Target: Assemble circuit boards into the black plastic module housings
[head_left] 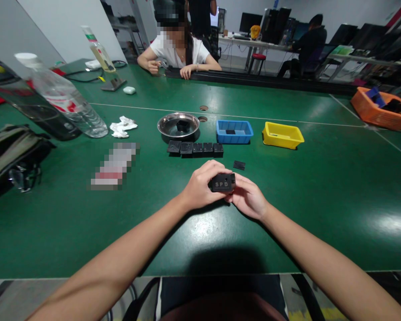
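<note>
My left hand [202,185] grips a small black plastic box marked "SPD" [222,183] from its left side, thumb in front and fingers behind. On the box's right end, the fingers of my right hand [249,196] are closed against it. Whether a smaller part sits between those fingertips is hidden. Beyond my hands lies a flat black piece [239,165]. A row of several similar black boxes [198,150] stands just past it to the left. Behind that row, a round steel bowl [167,130] holds a black part [183,125].
A blue bin [235,137] with a dark piece inside and a yellow bin [283,140] stand farther back. Bottles [71,104], crumpled tissue [123,127] and a bag [16,156] occupy the left. An orange basket [374,111] sits far right. Another person [183,53] sits across the table.
</note>
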A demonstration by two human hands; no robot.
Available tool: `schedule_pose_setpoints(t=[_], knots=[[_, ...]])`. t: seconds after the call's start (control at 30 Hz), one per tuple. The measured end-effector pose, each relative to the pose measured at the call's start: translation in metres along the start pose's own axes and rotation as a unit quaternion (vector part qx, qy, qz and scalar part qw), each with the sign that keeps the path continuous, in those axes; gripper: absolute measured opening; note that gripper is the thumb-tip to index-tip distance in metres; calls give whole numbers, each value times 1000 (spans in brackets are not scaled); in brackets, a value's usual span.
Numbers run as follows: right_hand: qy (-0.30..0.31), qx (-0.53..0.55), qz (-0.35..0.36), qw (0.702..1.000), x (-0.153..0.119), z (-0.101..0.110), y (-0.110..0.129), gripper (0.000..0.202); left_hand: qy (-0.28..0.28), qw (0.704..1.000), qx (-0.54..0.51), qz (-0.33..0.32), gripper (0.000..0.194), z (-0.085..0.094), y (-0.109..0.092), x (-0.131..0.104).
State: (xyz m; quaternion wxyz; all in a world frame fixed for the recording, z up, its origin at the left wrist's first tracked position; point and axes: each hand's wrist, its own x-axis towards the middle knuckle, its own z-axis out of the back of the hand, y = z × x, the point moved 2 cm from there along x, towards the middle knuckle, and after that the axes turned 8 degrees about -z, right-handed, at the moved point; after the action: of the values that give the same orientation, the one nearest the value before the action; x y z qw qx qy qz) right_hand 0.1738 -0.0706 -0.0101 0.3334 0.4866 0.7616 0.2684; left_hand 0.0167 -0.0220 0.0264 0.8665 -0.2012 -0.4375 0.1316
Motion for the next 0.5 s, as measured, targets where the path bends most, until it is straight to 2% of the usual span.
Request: schedule_pose_setpoints(t=[0.2, 0.33, 0.5], knots=[[-11, -1, 3, 1000, 2, 0, 1, 17, -1, 997, 40, -62, 38, 1, -4, 0], [-5, -16, 12, 1000, 1, 1, 1, 15, 4, 998, 44, -44, 37, 1, -4, 0], [5, -23, 9, 1000, 0, 0, 2, 23, 8, 999, 24, -25, 35, 2, -2, -1]])
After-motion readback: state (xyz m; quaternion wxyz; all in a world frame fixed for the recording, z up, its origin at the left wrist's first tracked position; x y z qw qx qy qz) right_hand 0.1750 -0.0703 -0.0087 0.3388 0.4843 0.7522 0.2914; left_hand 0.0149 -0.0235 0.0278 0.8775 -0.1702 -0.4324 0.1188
